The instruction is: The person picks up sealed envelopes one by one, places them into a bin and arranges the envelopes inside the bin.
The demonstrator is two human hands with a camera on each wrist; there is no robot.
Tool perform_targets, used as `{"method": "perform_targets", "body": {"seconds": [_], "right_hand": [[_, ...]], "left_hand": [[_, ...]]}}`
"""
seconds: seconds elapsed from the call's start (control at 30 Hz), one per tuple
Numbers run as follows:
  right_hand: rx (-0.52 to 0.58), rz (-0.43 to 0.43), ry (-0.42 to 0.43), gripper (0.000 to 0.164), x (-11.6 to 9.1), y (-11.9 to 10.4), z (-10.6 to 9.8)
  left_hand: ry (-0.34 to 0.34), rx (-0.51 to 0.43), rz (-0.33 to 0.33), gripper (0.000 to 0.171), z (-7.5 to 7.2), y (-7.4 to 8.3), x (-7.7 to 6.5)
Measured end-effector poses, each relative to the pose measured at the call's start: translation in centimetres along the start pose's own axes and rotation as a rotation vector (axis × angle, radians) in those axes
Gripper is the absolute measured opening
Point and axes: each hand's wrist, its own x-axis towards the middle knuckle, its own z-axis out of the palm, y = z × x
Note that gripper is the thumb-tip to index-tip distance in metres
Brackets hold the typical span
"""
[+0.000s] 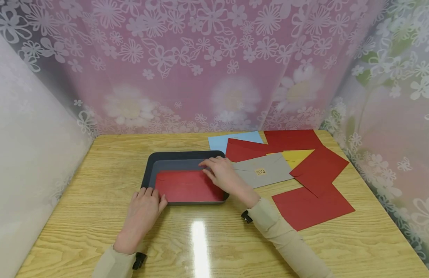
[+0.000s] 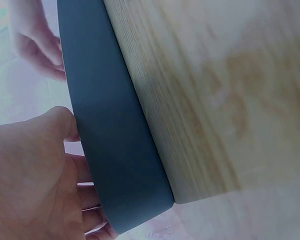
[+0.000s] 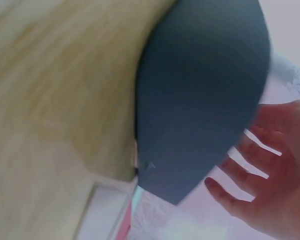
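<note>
A dark grey rectangular baking pan [image 1: 186, 155] sits on the wooden table, with a red envelope [image 1: 186, 187] lying flat inside it. My left hand [image 1: 145, 206] holds the pan's front left corner. In the left wrist view, the left hand's [image 2: 35, 175] thumb and fingers reach over the rim, their tips partly hidden behind the wall. Over the pan's right side, my right hand [image 1: 223, 173] reaches in above the envelope with fingers loosely extended. The right wrist view shows these fingers [image 3: 245, 175] spread beside the pan's rim, some tips hidden behind it.
To the right of the pan lie a grey envelope [image 1: 261, 172], a light blue one [image 1: 247, 136], a yellow one [image 1: 298, 157] and several red envelopes [image 1: 311, 206], partly overlapping. Flowered curtains [image 1: 200, 69] enclose the wooden table [image 1: 107, 173].
</note>
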Motion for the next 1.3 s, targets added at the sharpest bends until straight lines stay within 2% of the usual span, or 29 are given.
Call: {"method": "perform_targets", "body": {"seconds": [0.13, 0.33, 0.47, 0.57, 0.73, 0.87, 1.07, 1.3], "right_hand": [[0.016, -0.021, 0.108, 0.012, -0.6, 0.4, -1.7], [-0.012, -0.049, 0.284, 0.008, -1.7, 1.9, -4.1], [-0.026, -0.006, 0.35, 0.008, -2.5, 3.9, -5.4], [-0.04, 0.043, 0.363, 0.01, -3.5, 5.6, -6.5], [-0.07, 0.142, 0.347, 0.012, -5.7, 8.2, -7.8], [-0.103, 0.218, 0.298, 0.013, -8.0, 9.8, -8.6], [-0.155, 0.309, 0.217, 0.016, -11.9, 11.6, -9.2], [-0.187, 0.391, 0.122, 0.028, -16.4, 12.9, -10.3]], "left_hand": [[0.004, 0.004, 0.005, 0.036, 0.0, 0.0, 0.0], [0.007, 0.005, 0.013, 0.036, 0.0, 0.0, 0.0], [0.013, 0.006, 0.017, 0.036, 0.0, -0.1, -0.1], [0.022, 0.009, 0.025, 0.037, 0.1, -0.1, -0.1], [0.039, -0.002, 0.035, 0.036, -0.1, 0.0, 0.0], [0.054, -0.01, 0.039, 0.036, 0.0, -0.1, 0.0], [0.047, -0.007, 0.038, 0.036, -0.1, -0.1, 0.0], [0.039, -0.007, 0.043, 0.037, -0.1, -0.2, 0.0]]}}
